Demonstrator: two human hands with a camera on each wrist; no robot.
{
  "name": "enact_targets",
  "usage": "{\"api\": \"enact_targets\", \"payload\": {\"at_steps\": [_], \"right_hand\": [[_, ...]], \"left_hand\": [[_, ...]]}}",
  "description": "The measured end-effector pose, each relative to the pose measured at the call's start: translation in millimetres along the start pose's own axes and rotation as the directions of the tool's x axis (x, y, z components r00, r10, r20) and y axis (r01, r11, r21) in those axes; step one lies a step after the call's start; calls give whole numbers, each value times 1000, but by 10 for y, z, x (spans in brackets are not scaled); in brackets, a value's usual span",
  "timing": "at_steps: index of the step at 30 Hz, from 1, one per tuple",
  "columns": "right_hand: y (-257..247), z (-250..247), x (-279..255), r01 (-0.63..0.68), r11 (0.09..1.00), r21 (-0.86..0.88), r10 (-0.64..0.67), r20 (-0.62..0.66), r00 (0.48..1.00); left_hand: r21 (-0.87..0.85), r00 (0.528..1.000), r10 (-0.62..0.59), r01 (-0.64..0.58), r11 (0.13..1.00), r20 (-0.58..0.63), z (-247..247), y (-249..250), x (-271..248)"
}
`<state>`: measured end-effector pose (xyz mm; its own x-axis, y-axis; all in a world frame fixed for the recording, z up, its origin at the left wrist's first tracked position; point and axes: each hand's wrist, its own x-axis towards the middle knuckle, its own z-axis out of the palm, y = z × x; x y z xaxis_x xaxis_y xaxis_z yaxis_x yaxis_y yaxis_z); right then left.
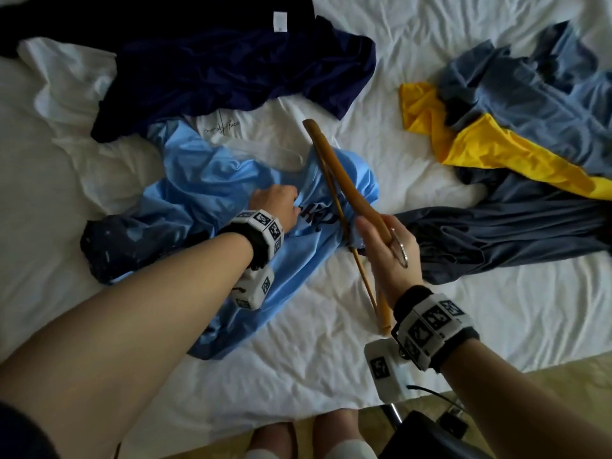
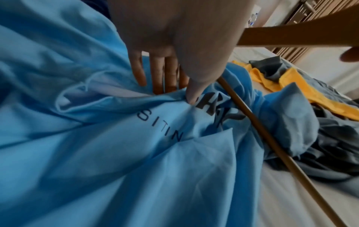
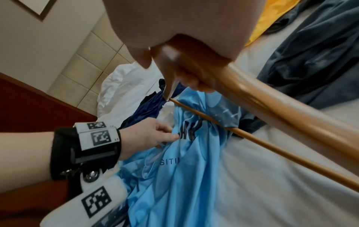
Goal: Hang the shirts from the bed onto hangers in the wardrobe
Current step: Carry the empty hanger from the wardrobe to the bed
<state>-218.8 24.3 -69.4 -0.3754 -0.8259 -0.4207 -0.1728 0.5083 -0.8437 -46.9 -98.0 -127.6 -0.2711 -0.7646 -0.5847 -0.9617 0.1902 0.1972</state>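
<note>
While the left hand [image 1: 276,207] pinches the light blue shirt [image 1: 212,193] mid-bed near the front edge and the right hand [image 1: 390,250] grips the wooden hanger [image 1: 334,167], nothing's hung; other shirts remain on the bed [image 1: 397,309].

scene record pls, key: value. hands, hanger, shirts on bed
left hand: pinches light blue shirt near its print
right hand: grips wooden hanger at its middle, over the shirt
hanger hook: metal, by the right hand's knuckles
hanger in shirt: cannot tell
other shirts: navy, white, grey-blue, yellow
surface: white bed sheet
wardrobe: not in view
</note>
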Motion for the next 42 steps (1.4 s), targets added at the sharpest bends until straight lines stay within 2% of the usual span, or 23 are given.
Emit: {"api": "enact_targets", "payload": {"at_steps": [2, 4, 7, 9, 12, 15, 18, 21, 25, 31, 33, 35, 36, 37, 39, 40, 42], "right_hand": [[16, 29, 10, -13, 994, -105, 20, 66, 998], [12, 80, 14, -9, 983, -182, 37, 151, 988], [-126, 157, -38, 9, 994, -107, 12, 198, 980], [-314, 191, -64, 88, 994, -69, -74, 182, 980], [-704, 219, -47, 258, 961, -98, -232, 218, 948], [-1099, 210, -88, 411, 893, -180, -337, 336, 879], [-1477, 119, -273, 508, 831, -229, -377, 439, 815], [-1865, 9, -521, 522, 812, -261, -369, 463, 806], [-2496, -116, -896, 569, 770, -288, -409, 461, 787], [-3654, -383, -1319, 704, 650, -285, -576, 419, 702], [-4022, -458, -1439, 733, 617, -285, -614, 408, 676], [-4367, -538, -1562, 731, 612, -301, -602, 422, 678], [-4525, -585, -1619, 735, 607, -302, -596, 440, 672], [-4666, -633, -1674, 750, 590, -298, -599, 462, 654], [-4893, -731, -1791, 788, 527, -318, -621, 489, 613], [-4973, -776, -1843, 803, 483, -348, -635, 492, 595], [-5069, -850, -1930, 835, 388, -391, -672, 500, 546]], "left_hand": [[31, 999, 21, -20, 999, -32, 28, -37, -17], [-62, 988, 95, -103, 993, -120, 58, -85, -74], [-211, 928, 240, -305, 929, -284, -6, -94, -248], [-271, 885, 290, -398, 876, -363, -99, -78, -423], [-376, 900, 302, -410, 831, -314, -345, -33, -717], [-323, 834, 405, -527, 786, -374, -687, -14, -1063], [-373, 774, 370, -590, 716, -514, -1033, -55, -1465], [-304, 689, 348, -638, 707, -636, -1382, -70, -1871], [-309, 666, 319, -647, 697, -674, -1981, 4, -2401], [-171, 604, 305, -602, 780, -736, -3058, 77, -3026], [-150, 541, 298, -635, 758, -787, -3349, 109, -3207], [-131, 460, 289, -688, 714, -840, -3596, 153, -3385], [-153, 458, 271, -697, 700, -846, -3708, 179, -3477], [-208, 494, 245, -692, 691, -834, -3804, 196, -3557], [-334, 602, 215, -665, 668, -769, -3974, 198, -3678], [-364, 632, 216, -655, 663, -744, -4036, 189, -3734], [-346, 658, 238, -627, 698, -714, -4118, 164, -3844]]}}
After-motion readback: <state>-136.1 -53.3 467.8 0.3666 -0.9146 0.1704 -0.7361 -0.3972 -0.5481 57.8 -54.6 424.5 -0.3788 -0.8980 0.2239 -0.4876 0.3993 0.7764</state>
